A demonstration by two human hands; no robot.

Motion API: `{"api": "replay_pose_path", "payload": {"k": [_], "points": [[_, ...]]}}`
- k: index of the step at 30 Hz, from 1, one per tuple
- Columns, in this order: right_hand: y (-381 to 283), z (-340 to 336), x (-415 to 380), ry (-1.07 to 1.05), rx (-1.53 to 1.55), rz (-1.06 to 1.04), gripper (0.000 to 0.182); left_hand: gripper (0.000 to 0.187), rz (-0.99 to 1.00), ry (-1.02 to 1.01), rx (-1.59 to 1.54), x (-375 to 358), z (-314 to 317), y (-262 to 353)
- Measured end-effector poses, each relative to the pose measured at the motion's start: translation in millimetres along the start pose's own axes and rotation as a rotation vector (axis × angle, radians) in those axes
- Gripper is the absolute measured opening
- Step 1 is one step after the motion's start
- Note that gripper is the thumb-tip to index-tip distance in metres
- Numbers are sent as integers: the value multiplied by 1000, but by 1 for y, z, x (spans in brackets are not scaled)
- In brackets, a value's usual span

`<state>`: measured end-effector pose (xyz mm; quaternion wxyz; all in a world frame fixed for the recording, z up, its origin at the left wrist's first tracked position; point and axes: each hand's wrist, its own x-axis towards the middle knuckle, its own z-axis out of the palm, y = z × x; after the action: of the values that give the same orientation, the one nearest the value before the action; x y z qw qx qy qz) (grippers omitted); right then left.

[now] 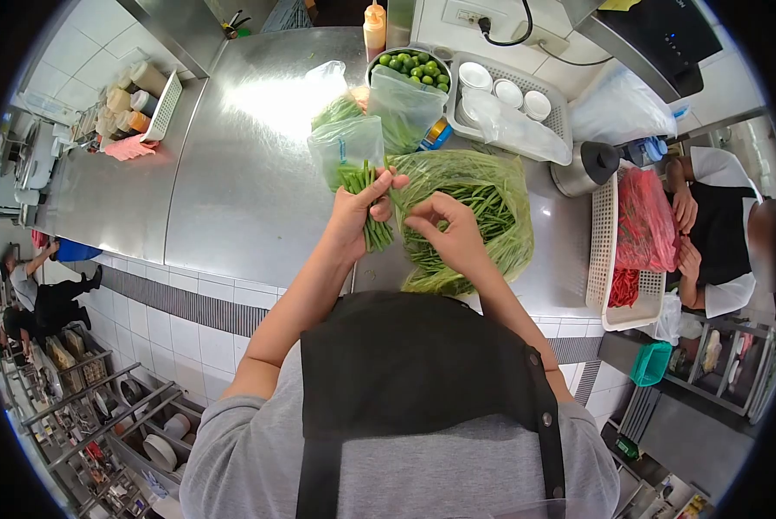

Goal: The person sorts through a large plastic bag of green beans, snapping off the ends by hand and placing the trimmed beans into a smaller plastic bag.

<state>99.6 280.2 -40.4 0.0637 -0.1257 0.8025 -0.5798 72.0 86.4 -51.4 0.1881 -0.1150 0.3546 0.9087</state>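
My left hand (359, 212) is wrapped round a bunch of cut green beans (376, 233), held upright above the steel counter. Just to the right, my right hand (450, 232) is over a large clear plastic bag (513, 251) of loose green beans (483, 203). Its fingers are curled in towards the thumb; whether a bean is between them I cannot make out. Behind my left hand lie smaller plastic bags (345, 143) of green vegetables, one partly hidden by the bunch.
A bowl of green limes (414, 67), a squeeze bottle (374, 30) and a basket with white cups (509, 93) stand at the back. A metal jug (585, 169) is on the right. Beyond it, a co-worker's hands (686, 233) touch a red bag (643, 221) in a white crate (602, 251).
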Motion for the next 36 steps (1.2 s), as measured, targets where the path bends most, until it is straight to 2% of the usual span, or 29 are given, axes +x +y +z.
{"api": "replay_pose_path", "payload": {"k": [2, 3, 5, 6, 8, 9, 11, 12, 14, 15, 17, 20, 21, 23, 24, 26, 27, 29, 30, 34, 36], "points": [[14, 8, 0, 165, 117, -174, 10, 20, 53, 43, -76, 2, -1, -4], [8, 7, 1, 162, 119, -176, 10, 20, 55, 44, -76, 2, 0, -6], [-8, 2, 2, 450, 201, -297, 7, 20, 37, 215, -83, 2, 1, -9], [-10, -3, 3, 448, 202, -295, 7, 20, 37, 218, -85, 2, -2, -10], [-7, -23, 9, 622, 288, -142, 5, 19, -4, 253, -136, 5, -12, -12], [-3, -35, 11, 626, 285, -144, 5, 19, -6, 248, -136, 6, -14, -12], [12, -56, 10, 392, -79, 23, 9, 18, -78, 185, -190, 5, -18, -13], [21, -60, 7, 390, -79, 23, 9, 18, -77, 186, -191, 5, -18, -14], [41, -62, 0, 89, -463, 140, 15, 19, -136, 136, -237, 4, -16, -18], [45, -58, -4, 89, -465, 141, 15, 19, -136, 135, -239, 5, -16, -21], [51, -48, -9, -41, -624, -151, 14, 16, -134, 118, -250, 8, -16, -24], [45, -37, -5, -76, -675, -140, 13, 15, -120, 219, -301, 6, -6, -24], [42, -36, -4, -77, -674, -140, 13, 15, -119, 220, -301, 4, -4, -22], [30, -35, 3, 27, -365, -110, 10, 19, -79, 203, -62, 0, -2, -18], [23, -34, 6, 26, -363, -111, 10, 19, -78, 205, -60, -2, 1, -15], [7, -36, 8, 148, 54, 18, 7, 22, -25, 65, 253, -7, 13, -13], [0, -37, 8, 158, 186, 55, 5, 22, -28, 63, 254, -9, 17, -13], [-8, -38, 11, 143, 252, 72, 3, 21, -3, -85, 442, -12, 26, -13], [-9, -38, 12, 123, 317, 89, 1, 21, -2, -86, 442, -11, 29, -15], [-6, -28, 15, 192, 325, 112, 6, 19, 47, -99, 549, -10, 39, -17], [-2, -24, 18, 377, -196, -262, 7, 19, 55, -86, 544, -8, 40, -14]]}}
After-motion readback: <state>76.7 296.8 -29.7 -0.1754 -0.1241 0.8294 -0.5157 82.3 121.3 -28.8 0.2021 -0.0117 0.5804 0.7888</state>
